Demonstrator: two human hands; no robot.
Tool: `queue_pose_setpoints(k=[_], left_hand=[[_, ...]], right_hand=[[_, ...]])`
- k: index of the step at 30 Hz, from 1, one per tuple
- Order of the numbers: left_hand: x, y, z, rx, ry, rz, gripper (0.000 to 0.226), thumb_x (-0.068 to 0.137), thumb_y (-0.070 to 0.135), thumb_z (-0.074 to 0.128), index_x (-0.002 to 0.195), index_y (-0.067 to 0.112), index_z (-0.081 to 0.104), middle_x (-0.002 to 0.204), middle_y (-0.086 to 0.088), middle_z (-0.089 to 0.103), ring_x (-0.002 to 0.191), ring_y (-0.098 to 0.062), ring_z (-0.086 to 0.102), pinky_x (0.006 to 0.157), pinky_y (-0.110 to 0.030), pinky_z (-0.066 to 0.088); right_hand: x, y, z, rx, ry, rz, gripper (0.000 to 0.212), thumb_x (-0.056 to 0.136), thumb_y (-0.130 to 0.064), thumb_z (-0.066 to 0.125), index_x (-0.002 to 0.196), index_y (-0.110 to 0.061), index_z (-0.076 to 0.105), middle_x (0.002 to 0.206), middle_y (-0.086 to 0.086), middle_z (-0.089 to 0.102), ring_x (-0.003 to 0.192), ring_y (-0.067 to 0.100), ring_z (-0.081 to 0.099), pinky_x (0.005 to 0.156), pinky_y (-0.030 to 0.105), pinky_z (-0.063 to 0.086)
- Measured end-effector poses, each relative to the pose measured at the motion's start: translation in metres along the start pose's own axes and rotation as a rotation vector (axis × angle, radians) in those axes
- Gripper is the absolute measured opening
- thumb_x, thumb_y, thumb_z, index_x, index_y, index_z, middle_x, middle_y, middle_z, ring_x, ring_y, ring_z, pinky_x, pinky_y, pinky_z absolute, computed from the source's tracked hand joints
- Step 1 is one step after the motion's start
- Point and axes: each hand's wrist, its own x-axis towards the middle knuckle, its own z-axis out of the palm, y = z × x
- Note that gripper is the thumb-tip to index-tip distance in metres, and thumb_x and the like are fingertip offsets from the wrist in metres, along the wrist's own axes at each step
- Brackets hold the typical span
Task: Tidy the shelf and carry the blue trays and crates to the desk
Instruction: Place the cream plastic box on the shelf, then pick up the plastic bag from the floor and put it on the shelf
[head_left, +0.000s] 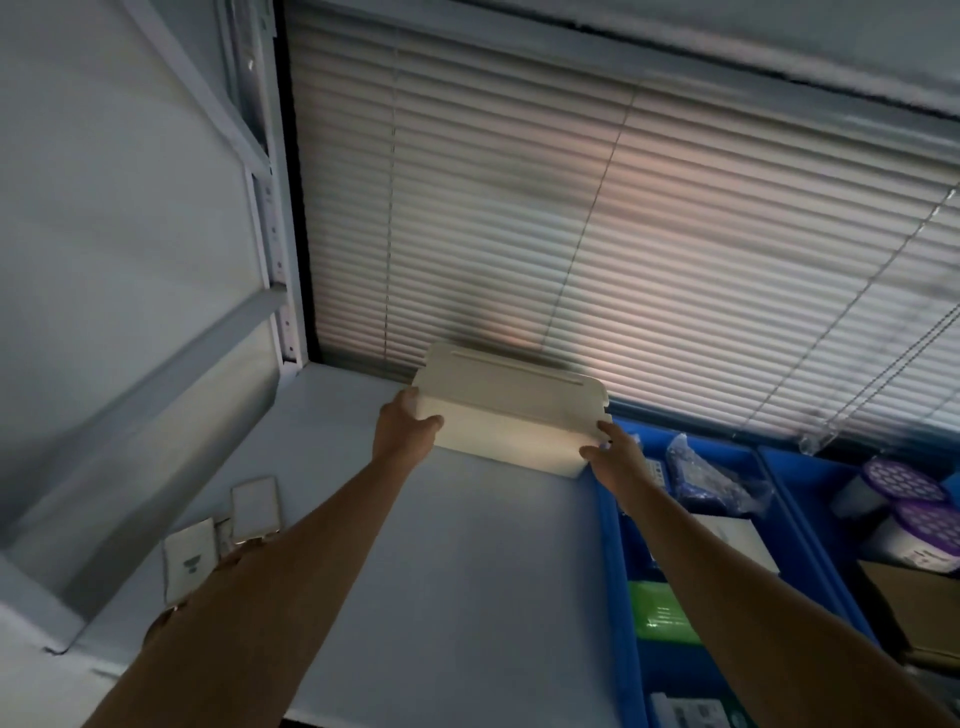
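Cream box (511, 410); blue crates (613, 561); white shelf (467, 571); purple dotted lids (904, 480).

It's dim in here, everything washed blue-grey. The only light seeps through the closed blinds (597, 234), glowing warm pinkish-white in the middle and dulling toward the edges, with a smudgy dark shadow low down. A pale bright patch lies on the near face of the cream box (511, 410). The left hand (408, 431) and right hand (618, 454) look dark, backlit. The shelf (467, 571) is an even, flat grey. Everything looks soft; the slats smear at right, and straight lines bow near the edges.
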Motion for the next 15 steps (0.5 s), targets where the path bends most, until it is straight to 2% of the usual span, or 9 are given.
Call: queue_pose_setpoints(k=[2,4,6,8,10,12,13,15], left_hand=[[-0.035,-0.004,-0.009,-0.022,-0.037,-0.035,0.055,0.085,0.026,0.068,0.137,0.016,0.052,0.136,-0.011,0.058,0.121,-0.03,0.057,0.095,-0.033,0.044],[-0.074,-0.017,-0.018,-0.063,-0.134,-0.082,0.048,0.08,0.032,0.07,0.125,0.02,0.061,0.125,-0.009,0.066,0.111,-0.029,0.063,0.095,-0.036,0.049],[-0.116,-0.043,-0.026,-0.139,-0.238,-0.129,0.047,0.06,0.044,0.072,0.104,0.029,0.067,0.109,-0.006,0.073,0.1,-0.031,0.069,0.093,-0.045,0.053],[-0.16,-0.073,-0.03,-0.122,-0.315,-0.141,0.048,0.053,0.048,0.068,0.096,0.028,0.069,0.096,0.001,0.073,0.093,-0.033,0.07,0.087,-0.049,0.056],[-0.219,-0.089,-0.033,-0.041,-0.412,-0.148,0.033,0.069,0.038,0.071,0.099,0.024,0.07,0.09,0.002,0.073,0.088,-0.029,0.071,0.076,-0.038,0.055],[-0.27,-0.116,-0.031,-0.015,-0.477,-0.17,0.015,0.081,0.024,0.07,0.096,0.026,0.07,0.084,-0.003,0.074,0.082,-0.024,0.07,0.07,-0.031,0.05],[-0.293,-0.132,-0.03,0.015,-0.521,-0.175,0.013,0.08,0.026,0.071,0.093,0.027,0.07,0.083,-0.004,0.074,0.081,-0.023,0.07,0.07,-0.031,0.05],[-0.332,-0.169,-0.022,0.127,-0.655,-0.211,0.023,0.066,0.041,0.07,0.086,0.028,0.071,0.08,-0.001,0.074,0.077,-0.021,0.069,0.075,-0.036,0.052]], right_hand=[[-0.03,-0.002,-0.003,0.052,0.002,0.013,0.037,0.092,-0.014,0.061,0.128,-0.017,0.058,0.125,0.015,0.059,0.101,0.028,0.059,0.077,0.033,0.045],[-0.073,0.0,-0.005,0.153,-0.047,0.035,0.014,0.091,-0.012,0.059,0.099,-0.022,0.063,0.095,0.01,0.067,0.082,0.022,0.061,0.067,0.03,0.044],[-0.126,0.01,-0.004,0.223,-0.079,0.063,0.018,0.093,-0.012,0.058,0.085,-0.026,0.065,0.083,0.003,0.068,0.071,0.017,0.064,0.063,0.025,0.046],[-0.185,0.031,0.0,0.244,-0.085,0.048,0.02,0.092,-0.013,0.06,0.08,-0.027,0.067,0.079,0.003,0.071,0.067,0.015,0.068,0.063,0.025,0.051],[-0.253,0.063,0.004,0.254,-0.074,0.085,0.015,0.09,-0.018,0.062,0.078,-0.023,0.07,0.074,0.004,0.073,0.068,0.018,0.071,0.069,0.036,0.055],[-0.322,0.098,0.006,0.234,-0.054,0.172,0.012,0.088,-0.024,0.063,0.079,-0.02,0.07,0.074,0.004,0.073,0.069,0.017,0.07,0.071,0.038,0.056],[-0.356,0.117,0.006,0.211,-0.034,0.217,0.012,0.087,-0.026,0.063,0.079,-0.02,0.07,0.073,0.004,0.073,0.068,0.017,0.069,0.071,0.038,0.055],[-0.417,0.152,0.003,0.189,-0.002,0.324,0.012,0.087,-0.025,0.062,0.078,-0.022,0.068,0.074,0.005,0.073,0.069,0.019,0.069,0.072,0.041,0.056]])
